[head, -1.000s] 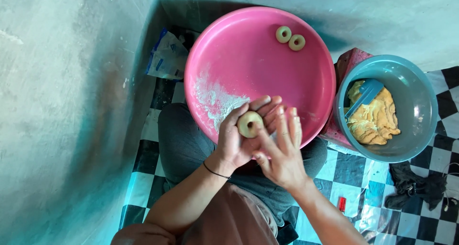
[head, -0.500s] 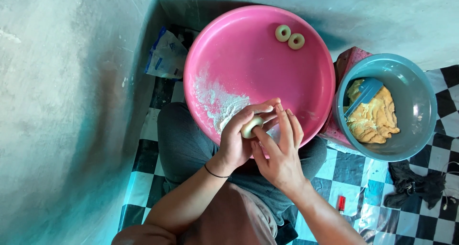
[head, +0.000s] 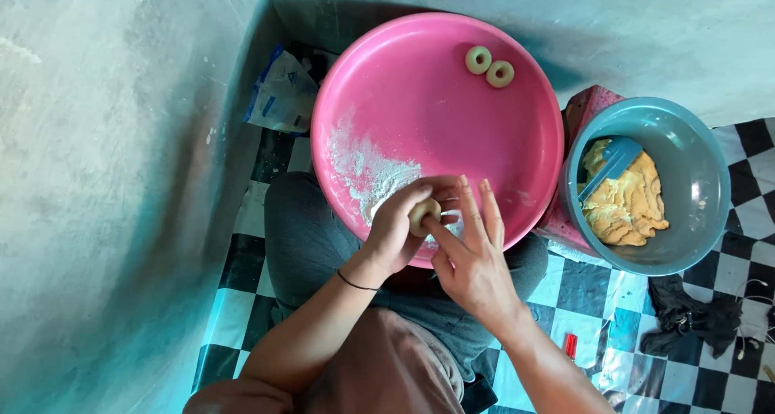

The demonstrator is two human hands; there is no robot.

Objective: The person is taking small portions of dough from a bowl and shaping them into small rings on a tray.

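Hands have dropped toward the tray's near rim since a second ago. Left hand (head: 400, 228) clamped on dough (head: 421, 218); right hand (head: 472, 260) fingers extended, touching it. Pink tray (head: 452, 131), two rings (head: 488, 67) far side. Grey bowl (head: 694, 180) beside.

Two dough rings (head: 488, 67), one pink basin (head: 500, 155), one blue bowl (head: 694, 163), one flour bag (head: 278, 95).

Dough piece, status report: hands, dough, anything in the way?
Left hand cups dough piece; right hand presses it. Over pink basin, near flour. Nothing blocking.
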